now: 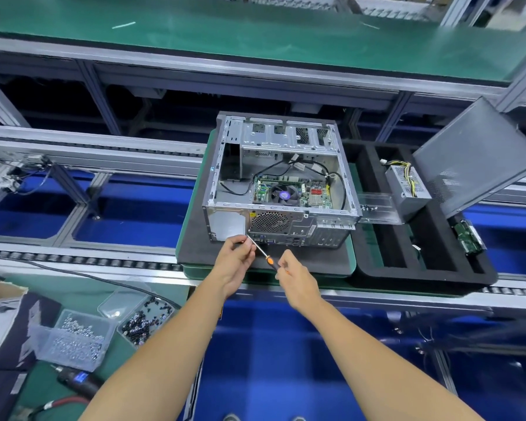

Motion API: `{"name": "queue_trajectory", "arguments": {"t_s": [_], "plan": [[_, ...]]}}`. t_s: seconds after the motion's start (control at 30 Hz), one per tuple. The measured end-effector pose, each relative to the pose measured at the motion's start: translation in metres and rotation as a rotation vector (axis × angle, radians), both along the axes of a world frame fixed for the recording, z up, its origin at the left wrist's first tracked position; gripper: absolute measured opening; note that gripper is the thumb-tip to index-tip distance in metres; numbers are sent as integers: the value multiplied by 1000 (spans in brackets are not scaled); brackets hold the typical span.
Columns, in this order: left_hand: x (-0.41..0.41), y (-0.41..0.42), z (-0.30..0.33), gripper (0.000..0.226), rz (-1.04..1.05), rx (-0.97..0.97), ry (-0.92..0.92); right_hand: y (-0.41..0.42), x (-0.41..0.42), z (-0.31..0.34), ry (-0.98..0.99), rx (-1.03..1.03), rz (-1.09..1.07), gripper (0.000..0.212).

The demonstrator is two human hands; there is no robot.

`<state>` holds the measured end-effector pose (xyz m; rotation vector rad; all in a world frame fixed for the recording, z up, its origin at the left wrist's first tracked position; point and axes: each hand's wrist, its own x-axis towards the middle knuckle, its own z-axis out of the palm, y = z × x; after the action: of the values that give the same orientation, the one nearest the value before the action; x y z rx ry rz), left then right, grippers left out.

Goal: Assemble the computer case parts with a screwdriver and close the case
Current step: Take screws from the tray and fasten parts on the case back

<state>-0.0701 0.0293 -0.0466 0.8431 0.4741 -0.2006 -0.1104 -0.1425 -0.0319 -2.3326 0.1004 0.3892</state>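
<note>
One open computer case (281,180) lies on a dark mat (201,253), its single side panel (480,156) leaning well apart to the right. Both arms reach forward: the right hand (298,278) grips one orange-handled screwdriver (263,253), while the left hand (236,258) pinches its shaft near the tip, just beside the case's rear panel. Two screw trays (73,338) sit on the worktop (110,287).
</note>
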Motion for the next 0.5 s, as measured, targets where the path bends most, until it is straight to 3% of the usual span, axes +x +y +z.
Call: {"name": "queue_trajectory", "arguments": {"t_s": [0.5], "plan": [[-9, 4, 20, 12, 5, -32, -54, -10, -20, 28, -56, -46, 47, 14]]}}
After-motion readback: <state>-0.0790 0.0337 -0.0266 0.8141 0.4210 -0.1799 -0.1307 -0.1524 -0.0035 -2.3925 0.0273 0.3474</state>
